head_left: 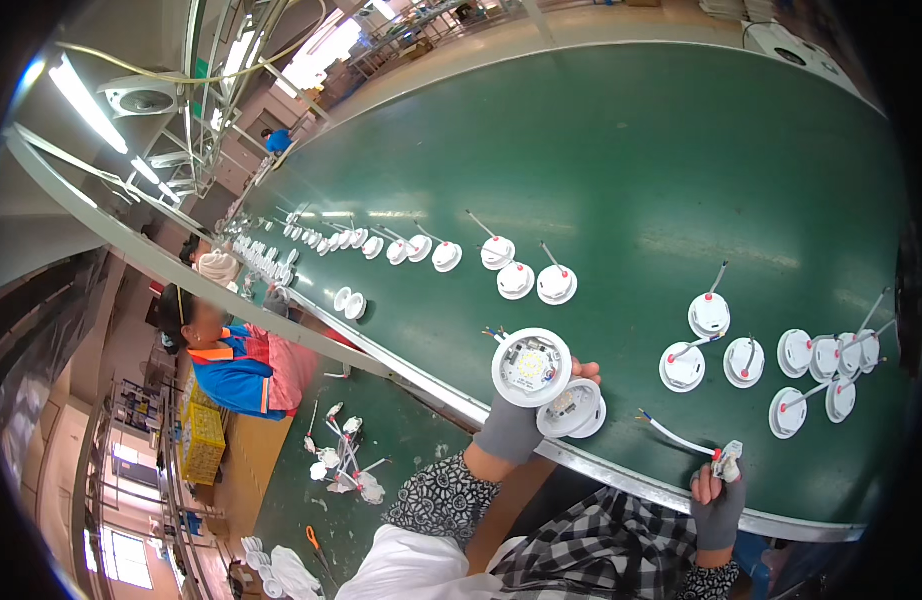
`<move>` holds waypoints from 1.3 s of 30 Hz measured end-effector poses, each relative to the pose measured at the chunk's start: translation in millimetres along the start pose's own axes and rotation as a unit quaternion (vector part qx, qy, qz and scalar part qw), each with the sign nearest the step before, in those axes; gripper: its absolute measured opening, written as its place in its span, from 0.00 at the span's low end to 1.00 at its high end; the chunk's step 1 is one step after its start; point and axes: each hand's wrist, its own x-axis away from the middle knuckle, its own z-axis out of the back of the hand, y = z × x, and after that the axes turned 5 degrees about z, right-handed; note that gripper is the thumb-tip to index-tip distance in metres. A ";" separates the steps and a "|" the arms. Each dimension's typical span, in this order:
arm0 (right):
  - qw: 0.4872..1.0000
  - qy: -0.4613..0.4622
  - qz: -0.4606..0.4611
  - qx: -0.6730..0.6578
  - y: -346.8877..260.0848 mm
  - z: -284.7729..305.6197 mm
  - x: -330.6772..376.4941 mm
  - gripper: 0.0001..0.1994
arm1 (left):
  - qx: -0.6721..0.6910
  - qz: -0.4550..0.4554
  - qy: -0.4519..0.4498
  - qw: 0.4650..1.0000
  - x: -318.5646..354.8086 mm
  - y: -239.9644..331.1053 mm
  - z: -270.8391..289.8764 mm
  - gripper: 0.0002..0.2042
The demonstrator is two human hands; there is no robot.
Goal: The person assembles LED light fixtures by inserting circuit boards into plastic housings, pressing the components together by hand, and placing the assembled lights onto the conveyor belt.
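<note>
My left hand (511, 425) is closed on two round white lamp bases (549, 385), held over the near edge of the green belt (621, 160), and my right hand (719, 495) pinches a small driver part with wires (716, 458). I think I am fitting the part in, so next its wires must line up with the open base. I see no boxes close by, only more white lamp bases (821, 370) lying on the belt.
</note>
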 end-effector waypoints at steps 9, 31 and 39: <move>1.000 0.008 -0.009 0.006 -1.6 -2.3 -0.4 0.07 | 0.040 -0.001 0.002 0.999 3.0 -1.6 5.6 0.10; 1.000 0.005 -0.008 0.011 0.9 1.7 -2.9 0.07 | 0.047 0.006 -0.001 0.999 1.8 2.6 1.9 0.11; 1.000 0.004 -0.005 0.012 3.6 2.6 -2.6 0.09 | 0.046 0.007 -0.022 0.999 3.6 2.2 3.1 0.09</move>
